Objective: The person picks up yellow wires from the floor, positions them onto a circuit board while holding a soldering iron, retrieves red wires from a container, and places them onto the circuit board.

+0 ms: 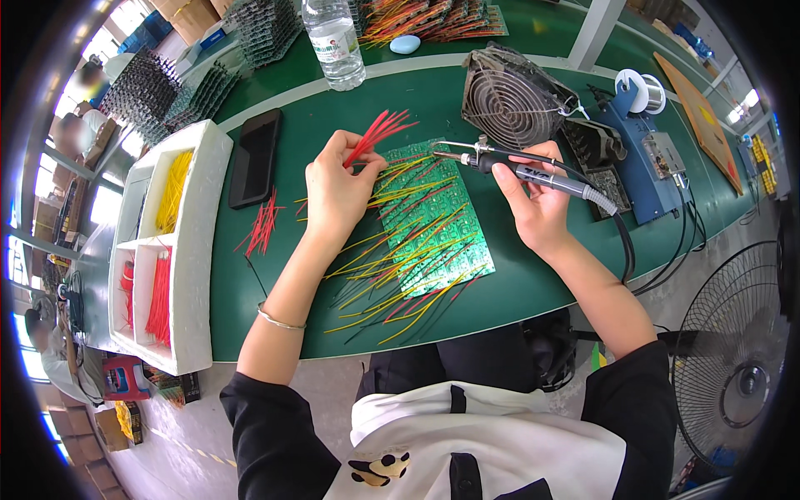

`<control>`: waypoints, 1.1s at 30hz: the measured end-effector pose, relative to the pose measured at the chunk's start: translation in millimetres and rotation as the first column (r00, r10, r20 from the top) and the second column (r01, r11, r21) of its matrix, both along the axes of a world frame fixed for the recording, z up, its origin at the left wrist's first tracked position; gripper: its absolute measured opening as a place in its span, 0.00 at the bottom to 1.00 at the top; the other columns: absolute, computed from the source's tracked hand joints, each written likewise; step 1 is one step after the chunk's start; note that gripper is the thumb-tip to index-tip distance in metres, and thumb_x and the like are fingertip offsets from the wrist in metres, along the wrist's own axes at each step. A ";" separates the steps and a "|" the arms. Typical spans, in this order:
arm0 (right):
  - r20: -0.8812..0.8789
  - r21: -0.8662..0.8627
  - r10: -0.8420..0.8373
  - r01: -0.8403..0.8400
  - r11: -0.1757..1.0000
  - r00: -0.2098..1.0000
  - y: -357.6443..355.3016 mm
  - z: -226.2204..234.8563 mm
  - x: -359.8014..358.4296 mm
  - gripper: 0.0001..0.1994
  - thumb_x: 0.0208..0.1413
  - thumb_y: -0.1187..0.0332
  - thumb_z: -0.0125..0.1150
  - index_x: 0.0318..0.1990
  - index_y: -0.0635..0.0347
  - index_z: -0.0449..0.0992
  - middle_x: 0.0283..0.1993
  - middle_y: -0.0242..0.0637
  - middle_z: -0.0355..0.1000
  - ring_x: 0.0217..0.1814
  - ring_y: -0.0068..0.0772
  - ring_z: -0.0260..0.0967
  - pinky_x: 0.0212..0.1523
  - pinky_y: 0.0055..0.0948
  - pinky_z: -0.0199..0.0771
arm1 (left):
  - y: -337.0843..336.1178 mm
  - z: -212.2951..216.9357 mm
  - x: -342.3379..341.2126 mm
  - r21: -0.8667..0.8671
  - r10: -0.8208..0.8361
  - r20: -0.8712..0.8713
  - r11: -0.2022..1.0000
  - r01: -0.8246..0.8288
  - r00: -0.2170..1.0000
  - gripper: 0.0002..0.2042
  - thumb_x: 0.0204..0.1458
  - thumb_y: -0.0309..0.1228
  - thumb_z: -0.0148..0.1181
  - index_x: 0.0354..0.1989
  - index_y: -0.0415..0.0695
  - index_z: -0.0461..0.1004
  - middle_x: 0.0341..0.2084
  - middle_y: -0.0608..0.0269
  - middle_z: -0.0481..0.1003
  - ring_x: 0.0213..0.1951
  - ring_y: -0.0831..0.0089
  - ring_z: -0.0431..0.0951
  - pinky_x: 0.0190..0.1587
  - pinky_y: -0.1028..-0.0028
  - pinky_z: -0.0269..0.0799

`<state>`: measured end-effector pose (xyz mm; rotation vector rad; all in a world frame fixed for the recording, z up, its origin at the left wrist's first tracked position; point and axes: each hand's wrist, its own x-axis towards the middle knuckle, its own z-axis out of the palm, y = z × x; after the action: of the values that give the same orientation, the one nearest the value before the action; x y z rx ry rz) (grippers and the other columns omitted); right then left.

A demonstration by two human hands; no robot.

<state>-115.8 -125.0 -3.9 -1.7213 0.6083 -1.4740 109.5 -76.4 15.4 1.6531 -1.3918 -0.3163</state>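
Now we pinch red wires (379, 138) in our left hand (337, 183), grasp a soldering iron (533, 174) in our right hand (540, 208), its tip near the far edge of a circuit board (437, 210), flat on the table (236, 300).

Phone (255, 158) between wire box (193, 250) and circuit board (437, 250).

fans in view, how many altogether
2: a dark fan on the green bench beyond the right hand, and a large fan at the picture's lower right; others may be hidden.
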 end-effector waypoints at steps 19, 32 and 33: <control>-0.014 -0.014 -0.015 0.015 1.000 1.000 -0.3 -2.5 -0.9 0.10 0.48 0.75 0.60 0.31 0.59 0.62 0.21 0.23 0.62 0.20 0.06 0.51 0.19 0.09 0.50 | -0.6 -1.4 -1.5 -0.017 -0.015 0.003 1.000 0.015 1.000 0.08 0.41 0.22 0.60 0.29 0.40 0.68 0.22 0.69 0.76 0.24 0.90 0.68 0.25 0.86 0.57; 0.019 -0.018 -0.028 0.028 0.999 0.999 1.1 -0.6 -0.9 0.10 0.48 0.75 0.60 0.32 0.60 0.62 0.22 0.24 0.63 0.20 0.07 0.51 0.20 0.09 0.51 | -3.0 -3.8 -0.5 -0.048 -0.021 0.016 0.999 0.022 1.000 0.08 0.41 0.22 0.60 0.29 0.40 0.68 0.22 0.68 0.76 0.22 0.90 0.66 0.23 0.86 0.56; 0.022 -0.017 -0.028 0.028 0.999 0.999 0.9 -0.8 -0.7 0.10 0.48 0.75 0.60 0.32 0.60 0.62 0.22 0.24 0.62 0.20 0.06 0.51 0.20 0.09 0.51 | -2.9 -3.9 -0.5 -0.055 -0.020 0.015 0.998 0.021 1.000 0.08 0.41 0.22 0.60 0.29 0.40 0.68 0.22 0.69 0.76 0.21 0.90 0.64 0.23 0.86 0.55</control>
<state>-116.5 -124.1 -4.7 -1.7138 0.6118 -1.5199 109.0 -79.3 11.5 1.6004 -1.4168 -0.2760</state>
